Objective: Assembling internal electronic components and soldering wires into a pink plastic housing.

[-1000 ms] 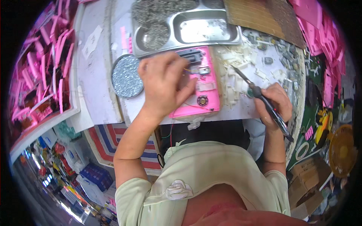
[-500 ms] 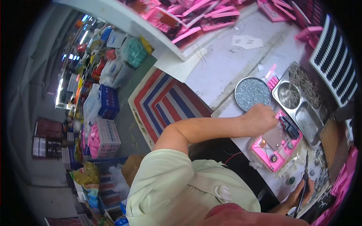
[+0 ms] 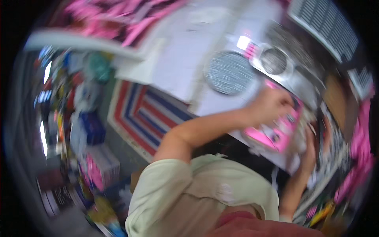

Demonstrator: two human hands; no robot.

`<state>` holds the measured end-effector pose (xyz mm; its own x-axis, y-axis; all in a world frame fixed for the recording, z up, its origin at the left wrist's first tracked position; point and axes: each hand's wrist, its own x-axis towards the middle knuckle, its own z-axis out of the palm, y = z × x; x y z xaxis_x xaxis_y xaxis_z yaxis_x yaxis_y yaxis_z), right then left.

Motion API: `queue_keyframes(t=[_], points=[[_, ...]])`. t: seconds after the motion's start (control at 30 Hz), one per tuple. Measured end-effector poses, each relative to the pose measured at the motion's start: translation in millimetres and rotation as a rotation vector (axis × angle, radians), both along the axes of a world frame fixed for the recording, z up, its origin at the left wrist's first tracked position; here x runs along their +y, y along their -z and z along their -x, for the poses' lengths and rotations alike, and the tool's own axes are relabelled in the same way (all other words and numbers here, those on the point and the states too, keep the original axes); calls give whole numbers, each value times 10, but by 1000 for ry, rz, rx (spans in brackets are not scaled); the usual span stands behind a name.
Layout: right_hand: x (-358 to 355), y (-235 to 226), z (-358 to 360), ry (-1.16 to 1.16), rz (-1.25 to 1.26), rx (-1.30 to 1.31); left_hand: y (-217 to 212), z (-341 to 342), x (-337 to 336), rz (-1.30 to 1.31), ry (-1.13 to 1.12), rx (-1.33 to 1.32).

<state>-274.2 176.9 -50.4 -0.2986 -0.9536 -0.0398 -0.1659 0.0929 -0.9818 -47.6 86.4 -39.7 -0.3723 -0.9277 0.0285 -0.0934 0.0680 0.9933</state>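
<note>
The picture is tilted and badly blurred. My left hand lies curled on a pink plastic device at the front edge of the worktable and presses it down. Just to the right of the device, my right hand is raised with its fingers bent. The blur hides whether anything is in it. Both forearms reach up from my pale green shirt.
A round grey glittery dish and a metal compartment tray lie beyond the device. White paper covers the table. Pink parts are heaped at the top left. A red-and-blue striped mat and boxes are on the floor.
The view has swung further and blurred, bringing the table closer into the upper right. My left hand stays on the pink device; my right hand has risen beside it.
</note>
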Motion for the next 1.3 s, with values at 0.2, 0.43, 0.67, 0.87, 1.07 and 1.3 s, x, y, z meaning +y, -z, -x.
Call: queue_keyframes(t=[0.2, 0.43, 0.67, 0.87, 1.07, 1.3], points=[[-448, -459, -579, -212, 135, -53, -151, -222, 46, -214, -33, 49], [-495, -404, -679, -208, 216, -84, -77, -224, 62, -13, -31, 0], [-396, -299, -688, -193, 312, 102, -142, -266, 18, 142, 0, -127], [-198, -429, -403, -40, 378, 169, -104, -182, -63, 453, -55, -292], [-116, -416, -210, -129, 528, 358, -67, -160, -36, 511, -45, -334], [-85, -360, -135, -299, 622, 425, -36, -167, -36, 502, -53, -331]])
